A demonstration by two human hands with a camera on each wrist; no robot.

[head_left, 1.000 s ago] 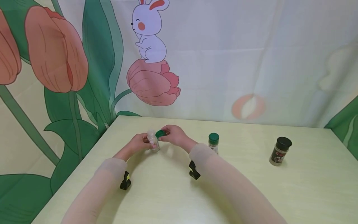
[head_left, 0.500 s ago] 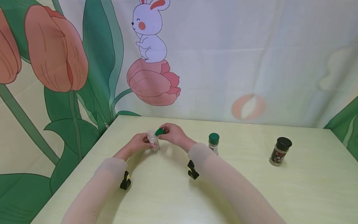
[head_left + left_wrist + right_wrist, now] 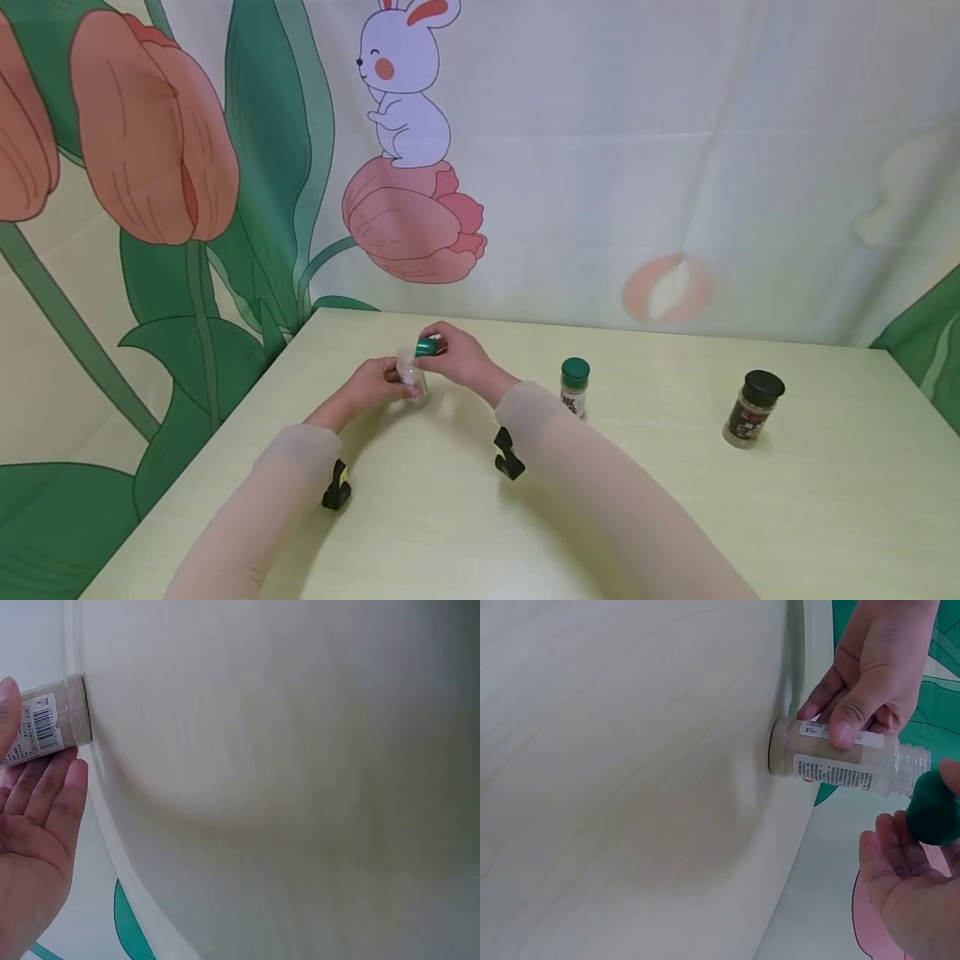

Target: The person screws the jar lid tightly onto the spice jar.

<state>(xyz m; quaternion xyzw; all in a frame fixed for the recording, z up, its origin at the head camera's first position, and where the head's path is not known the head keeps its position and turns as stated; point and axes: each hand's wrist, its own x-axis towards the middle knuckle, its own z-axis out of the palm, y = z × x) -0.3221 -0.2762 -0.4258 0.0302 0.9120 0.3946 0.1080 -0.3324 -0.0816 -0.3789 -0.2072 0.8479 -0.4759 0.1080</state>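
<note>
My left hand (image 3: 369,383) grips a clear spice bottle (image 3: 840,759) by its body, thumb on one side. The bottle stands upright on the table and has white labels with a barcode; its threaded neck is bare. In the left wrist view, only the lower part of the bottle shows beside the fingers. My right hand (image 3: 463,360) pinches a green cap (image 3: 427,346) right at the bottle's mouth. The right wrist view has the cap (image 3: 934,810) tilted against the rim, off to one side of the neck.
A spice bottle with a green cap (image 3: 575,385) stands right of my right hand, its base partly hidden by the sleeve. Farther right is a dark-labelled jar with a black lid (image 3: 752,408). A printed cloth (image 3: 555,167) hangs behind the pale table (image 3: 420,517).
My right hand has moved a little left and up, bringing the green cap higher and closer to the bottle's mouth and turning it. The left hand and bottle have stayed put.
</note>
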